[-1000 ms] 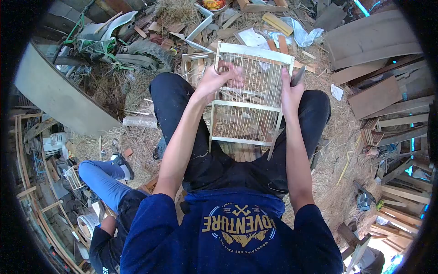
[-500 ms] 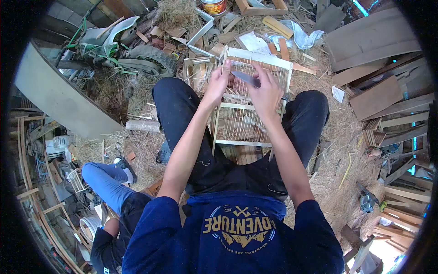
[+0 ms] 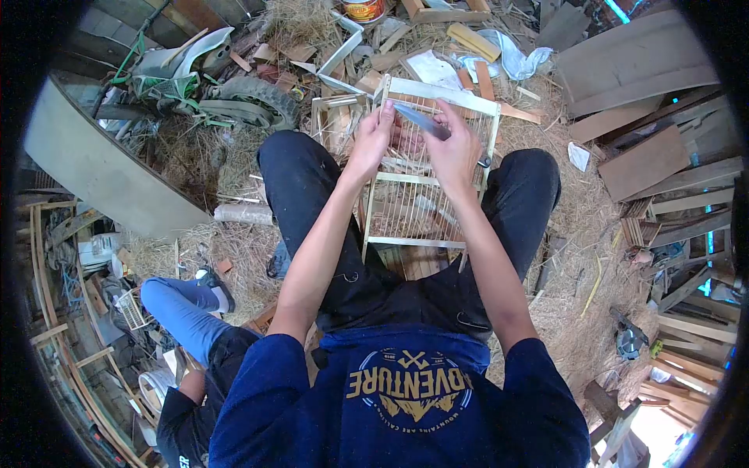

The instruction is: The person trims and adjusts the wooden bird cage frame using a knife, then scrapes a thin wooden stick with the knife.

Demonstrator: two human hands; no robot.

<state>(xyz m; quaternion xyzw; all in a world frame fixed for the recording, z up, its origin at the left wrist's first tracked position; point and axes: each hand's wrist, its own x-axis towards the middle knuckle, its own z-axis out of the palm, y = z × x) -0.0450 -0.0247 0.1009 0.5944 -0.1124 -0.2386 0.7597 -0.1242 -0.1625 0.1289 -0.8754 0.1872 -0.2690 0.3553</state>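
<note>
Head view, upper centre: the left hand (image 3: pixel 371 143) pinches the cage (image 3: pixel 445 95) by its edge, apparently to steady it. The right hand (image 3: pixel 456 156) clasps a knife (image 3: pixel 420 119), blade angled toward that edge.

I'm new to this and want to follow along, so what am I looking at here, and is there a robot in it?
There's no robot here. A camera worn on someone's head looks down past their shirt and legs, so every picture has that same viewpoint. The left hand grasps a corner of a light wooden cage with thin bars, which sits between the knees. The right hand holds a pointed blade, its tip near the left thumb. Around them, straw covers much of the ground, with boards and a tyre lying about. Another person is nearby, at lower left.
</note>
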